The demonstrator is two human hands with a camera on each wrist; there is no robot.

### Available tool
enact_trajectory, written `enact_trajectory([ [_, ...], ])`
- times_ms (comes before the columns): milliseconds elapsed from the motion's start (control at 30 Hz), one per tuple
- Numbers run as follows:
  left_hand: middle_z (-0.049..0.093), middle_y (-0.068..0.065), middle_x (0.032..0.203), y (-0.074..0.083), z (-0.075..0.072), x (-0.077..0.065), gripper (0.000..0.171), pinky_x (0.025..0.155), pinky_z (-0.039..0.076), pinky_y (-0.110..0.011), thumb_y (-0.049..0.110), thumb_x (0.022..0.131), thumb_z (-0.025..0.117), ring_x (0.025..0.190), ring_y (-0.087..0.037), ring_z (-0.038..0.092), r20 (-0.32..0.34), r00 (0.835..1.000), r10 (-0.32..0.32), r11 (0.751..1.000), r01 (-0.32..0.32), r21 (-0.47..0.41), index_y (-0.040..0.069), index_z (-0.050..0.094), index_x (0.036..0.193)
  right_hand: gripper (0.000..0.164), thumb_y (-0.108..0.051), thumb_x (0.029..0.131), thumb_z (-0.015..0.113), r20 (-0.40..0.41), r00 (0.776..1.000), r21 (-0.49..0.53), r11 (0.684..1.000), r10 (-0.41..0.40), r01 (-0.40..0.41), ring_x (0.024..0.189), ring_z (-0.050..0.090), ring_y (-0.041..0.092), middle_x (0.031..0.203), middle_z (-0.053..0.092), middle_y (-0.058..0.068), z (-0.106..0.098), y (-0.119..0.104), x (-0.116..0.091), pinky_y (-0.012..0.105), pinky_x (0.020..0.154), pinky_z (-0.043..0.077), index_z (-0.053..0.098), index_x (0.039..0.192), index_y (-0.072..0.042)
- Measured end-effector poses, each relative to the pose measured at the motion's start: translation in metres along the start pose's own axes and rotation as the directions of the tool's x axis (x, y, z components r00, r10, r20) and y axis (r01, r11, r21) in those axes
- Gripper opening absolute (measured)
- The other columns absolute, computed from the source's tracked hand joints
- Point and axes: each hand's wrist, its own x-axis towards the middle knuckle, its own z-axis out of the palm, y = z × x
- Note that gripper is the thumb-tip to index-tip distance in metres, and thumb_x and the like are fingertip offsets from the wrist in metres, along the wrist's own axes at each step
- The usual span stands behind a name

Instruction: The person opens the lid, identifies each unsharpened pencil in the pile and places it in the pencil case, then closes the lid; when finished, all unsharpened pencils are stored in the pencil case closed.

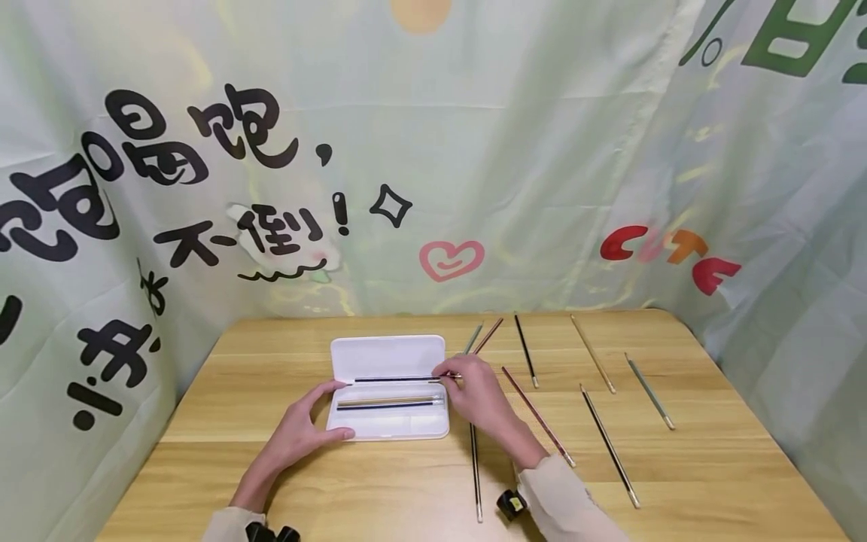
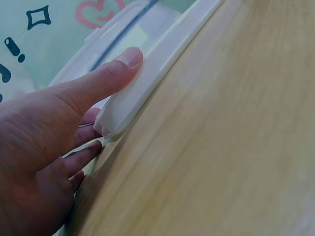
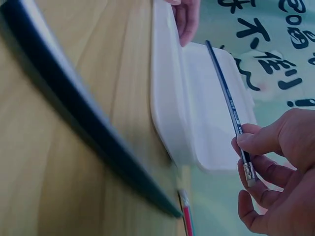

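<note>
A white pencil case (image 1: pixel 366 427) lies on the table with its lid (image 1: pixel 389 355) raised at the back. Inside it are a tan pencil (image 1: pixel 379 401) and a dark pencil (image 1: pixel 382 407), side by side. My left hand (image 1: pixel 298 433) grips the case's left end, thumb over the front edge and fingers round the back corner. My right hand (image 1: pixel 482 395) pinches another dark pencil (image 3: pixel 224 86) between thumb and fingers, close to its eraser end. This pencil points left, level, above the case in front of the lid.
Several loose pencils are spread to the right, among them a black one (image 1: pixel 476 474) below my right hand, a red one (image 1: pixel 538 418), another black one (image 1: pixel 609 448) and a grey-green one (image 1: pixel 649 391). A printed curtain (image 1: pixel 542 173) hangs behind the table.
</note>
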Motion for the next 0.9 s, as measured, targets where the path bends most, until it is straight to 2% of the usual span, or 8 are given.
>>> enact_trajectory([
  [133, 0.060, -0.010, 0.142, -0.001, 0.001, 0.002, 0.082, 0.112, 0.030, -0.067, 0.042, 0.071, 0.094, 0.137, -0.038, 0.048, 0.001, 1.000, -0.008, 1.000, 0.008, -0.004, 0.022, 0.057, 0.141, 0.016, 0.007, 0.087, 0.076, 0.049, 0.999, -0.015, 1.000, 0.016, -0.016, 0.090, 0.066, 0.022, 0.094, 0.075, 0.003, 0.014, -0.003, 0.006, 0.038, 0.080, 0.055, 0.079, 0.094, -0.007],
  [433, 0.059, -0.010, 0.143, 0.000, 0.001, 0.002, 0.082, 0.112, 0.028, -0.067, 0.043, 0.070, 0.095, 0.136, -0.037, 0.048, 0.004, 1.000, -0.030, 0.999, 0.030, -0.010, 0.024, 0.057, 0.140, 0.015, 0.007, 0.084, 0.076, 0.098, 0.995, -0.062, 0.998, -0.013, 0.019, 0.084, 0.065, 0.021, 0.088, 0.075, 0.003, 0.040, -0.010, 0.013, 0.038, 0.079, 0.053, 0.079, 0.088, -0.007],
  [633, 0.060, -0.009, 0.142, 0.000, 0.000, 0.002, 0.082, 0.112, 0.027, -0.067, 0.043, 0.070, 0.095, 0.136, -0.037, 0.049, 0.004, 1.000, -0.029, 0.999, 0.029, -0.016, 0.024, 0.058, 0.140, 0.015, 0.007, 0.084, 0.076, 0.104, 0.995, -0.090, 0.996, -0.006, 0.015, 0.084, 0.065, 0.020, 0.085, 0.073, 0.002, 0.046, -0.010, 0.014, 0.041, 0.084, 0.053, 0.079, 0.088, -0.007],
  [767, 0.061, -0.008, 0.142, 0.001, 0.000, 0.002, 0.081, 0.112, 0.028, -0.066, 0.043, 0.070, 0.095, 0.136, -0.037, 0.049, 0.005, 1.000, -0.028, 0.999, 0.028, -0.015, 0.024, 0.058, 0.140, 0.015, 0.007, 0.084, 0.076, 0.101, 0.995, -0.103, 0.995, 0.003, 0.007, 0.083, 0.064, 0.019, 0.085, 0.073, 0.002, 0.047, -0.010, 0.013, 0.039, 0.081, 0.053, 0.079, 0.089, -0.007],
  [900, 0.060, -0.008, 0.142, 0.001, 0.000, 0.002, 0.081, 0.112, 0.029, -0.065, 0.043, 0.070, 0.095, 0.136, -0.036, 0.048, 0.005, 0.999, -0.033, 0.999, 0.033, -0.013, 0.024, 0.058, 0.140, 0.016, 0.007, 0.085, 0.076, 0.113, 0.994, -0.073, 0.997, 0.014, -0.006, 0.086, 0.064, 0.020, 0.089, 0.073, 0.003, 0.043, -0.012, 0.011, 0.037, 0.079, 0.054, 0.079, 0.092, -0.007],
])
